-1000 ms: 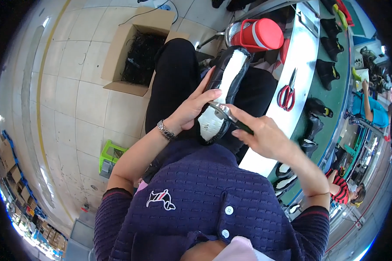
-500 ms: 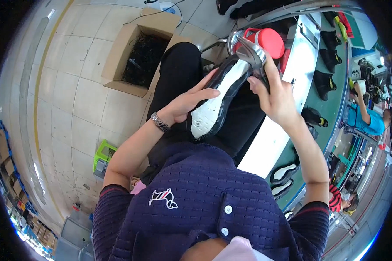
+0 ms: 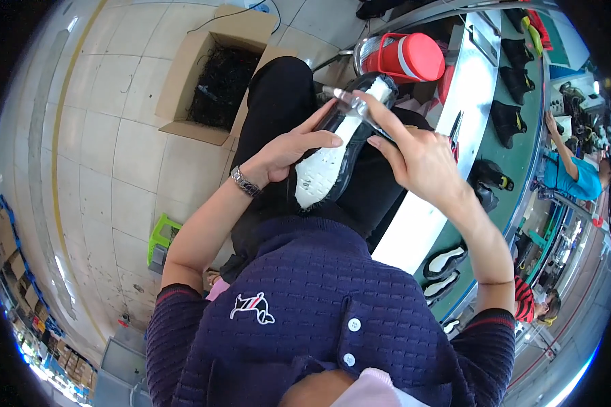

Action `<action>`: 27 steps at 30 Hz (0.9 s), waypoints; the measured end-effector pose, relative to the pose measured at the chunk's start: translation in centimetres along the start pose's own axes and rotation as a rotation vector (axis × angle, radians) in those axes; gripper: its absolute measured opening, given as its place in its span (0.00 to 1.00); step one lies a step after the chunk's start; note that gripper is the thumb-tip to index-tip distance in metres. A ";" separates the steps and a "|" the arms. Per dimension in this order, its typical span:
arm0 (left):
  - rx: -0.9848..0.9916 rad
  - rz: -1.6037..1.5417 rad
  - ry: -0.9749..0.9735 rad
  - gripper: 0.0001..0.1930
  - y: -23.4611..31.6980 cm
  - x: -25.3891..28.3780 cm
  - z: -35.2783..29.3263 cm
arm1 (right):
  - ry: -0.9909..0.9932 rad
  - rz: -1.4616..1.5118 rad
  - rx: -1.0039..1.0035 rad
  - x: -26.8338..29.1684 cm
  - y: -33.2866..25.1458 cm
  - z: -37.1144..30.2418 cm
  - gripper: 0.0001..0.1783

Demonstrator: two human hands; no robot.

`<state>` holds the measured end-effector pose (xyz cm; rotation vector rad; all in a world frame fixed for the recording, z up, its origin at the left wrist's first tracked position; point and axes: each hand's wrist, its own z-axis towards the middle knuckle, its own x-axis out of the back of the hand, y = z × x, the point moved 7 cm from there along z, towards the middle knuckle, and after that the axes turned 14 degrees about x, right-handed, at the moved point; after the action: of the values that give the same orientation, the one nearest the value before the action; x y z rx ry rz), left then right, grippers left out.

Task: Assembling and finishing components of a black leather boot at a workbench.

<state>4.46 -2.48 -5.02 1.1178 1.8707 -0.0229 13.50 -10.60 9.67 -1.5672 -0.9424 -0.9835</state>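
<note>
A black shoe upper with a white bottom [image 3: 321,175] lies sole side up over my lap, its heel end toward my body. My left hand [image 3: 288,152] clasps its left side, thumb lying across the white bottom. In my right hand [image 3: 414,149] is a metal hand tool that looks like pincers [image 3: 348,102], its head blurred. This head lies across the front half of the shoe, and the toe shows beyond it. My fingers hide most of the tool's handle.
An open cardboard box [image 3: 170,91] of black scraps stands on the floor ahead left. A red jug [image 3: 424,57] sits ahead right. Along my right run a white ledge [image 3: 414,230] and a green conveyor [image 3: 478,146] carrying several shoes. A co-worker in blue [image 3: 577,174] is farther right.
The pincers have moved left and toward me from the toe, to across the front half of the shoe. My right hand has turned with them; my left hand keeps its hold.
</note>
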 end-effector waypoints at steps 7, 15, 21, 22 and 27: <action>0.007 0.002 -0.086 0.50 0.9 -0.6 -0.1 | -0.181 -0.012 -0.070 -2.3 -0.5 -0.9 0.34; -0.125 0.091 -0.177 0.56 0.0 -0.4 -0.2 | -0.260 -0.027 -0.138 -3.5 -1.3 -1.8 0.37; -0.159 -0.414 -0.237 0.32 -4.0 0.1 -0.1 | -0.357 0.255 -0.156 -2.1 -4.2 -3.6 0.41; -0.163 -0.412 -0.221 0.31 -3.9 -0.5 -0.1 | -0.323 0.063 -0.074 -1.8 -5.0 -3.3 0.43; -0.161 -0.393 -0.110 0.31 -3.8 -1.9 -0.6 | -0.331 -0.424 0.194 -1.7 -8.2 -1.6 0.40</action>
<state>1.69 -5.75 -4.87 0.6168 1.9277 -0.1519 5.13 -10.91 11.18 -1.4172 -1.6013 -0.8959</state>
